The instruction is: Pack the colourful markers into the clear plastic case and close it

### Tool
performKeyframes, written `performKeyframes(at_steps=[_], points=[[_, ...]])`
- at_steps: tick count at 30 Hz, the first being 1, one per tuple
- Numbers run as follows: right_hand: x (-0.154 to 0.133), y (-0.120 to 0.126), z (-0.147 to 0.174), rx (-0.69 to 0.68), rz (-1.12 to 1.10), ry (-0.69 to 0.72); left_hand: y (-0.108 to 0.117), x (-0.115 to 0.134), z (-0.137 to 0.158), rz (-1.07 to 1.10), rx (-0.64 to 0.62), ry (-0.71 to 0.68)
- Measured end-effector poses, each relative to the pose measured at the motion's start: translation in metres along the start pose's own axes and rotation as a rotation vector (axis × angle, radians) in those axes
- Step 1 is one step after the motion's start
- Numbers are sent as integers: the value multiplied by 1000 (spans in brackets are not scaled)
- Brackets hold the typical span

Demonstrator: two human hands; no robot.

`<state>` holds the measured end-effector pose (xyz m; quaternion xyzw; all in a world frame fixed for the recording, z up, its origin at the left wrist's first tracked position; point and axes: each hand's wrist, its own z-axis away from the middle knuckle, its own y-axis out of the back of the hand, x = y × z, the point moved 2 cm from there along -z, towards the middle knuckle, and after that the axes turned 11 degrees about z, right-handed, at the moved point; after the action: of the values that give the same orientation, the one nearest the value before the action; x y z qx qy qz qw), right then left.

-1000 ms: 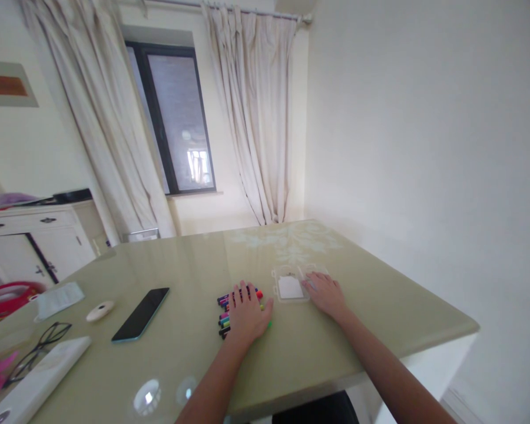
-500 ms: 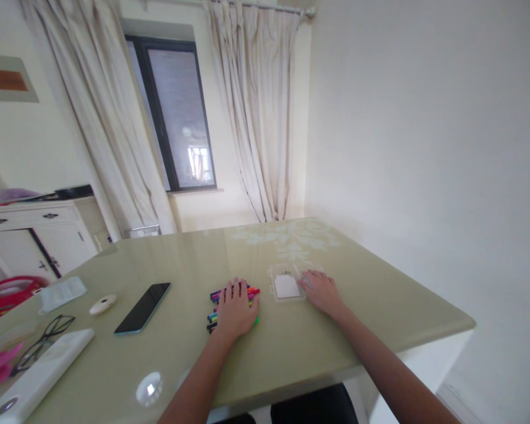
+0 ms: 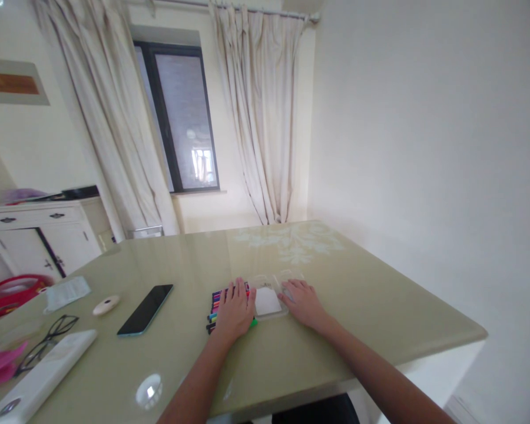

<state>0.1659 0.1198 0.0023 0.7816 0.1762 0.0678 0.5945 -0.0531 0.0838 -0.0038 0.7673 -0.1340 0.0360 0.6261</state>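
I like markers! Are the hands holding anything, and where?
Nothing is lifted. The left hand lies flat on the markers; the right hand rests on the clear case's right edge.

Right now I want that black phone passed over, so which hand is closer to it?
Left. The left hand lies flat on the coloured markers, just right of the phone. The right hand rests further right, beyond the clear plastic case.

Two hands on table: left hand (image 3: 235,311), right hand (image 3: 303,302). One clear plastic case (image 3: 268,299). One bunch of coloured markers (image 3: 215,306), exact number hidden under hand. One phone (image 3: 145,317). One pair of glasses (image 3: 44,345). One table (image 3: 357,306).
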Motion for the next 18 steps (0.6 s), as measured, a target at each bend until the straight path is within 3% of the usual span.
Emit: performKeyframes(at_steps=[4, 13, 18], points=[[-10, 3, 2, 3, 29, -6, 1, -4, -2, 26, 2, 16], [14, 9, 10, 0, 51, -94, -1, -33, -3, 3, -17, 68], [8, 13, 17, -12, 60, -85, -1, -50, 6, -65, -9, 48]])
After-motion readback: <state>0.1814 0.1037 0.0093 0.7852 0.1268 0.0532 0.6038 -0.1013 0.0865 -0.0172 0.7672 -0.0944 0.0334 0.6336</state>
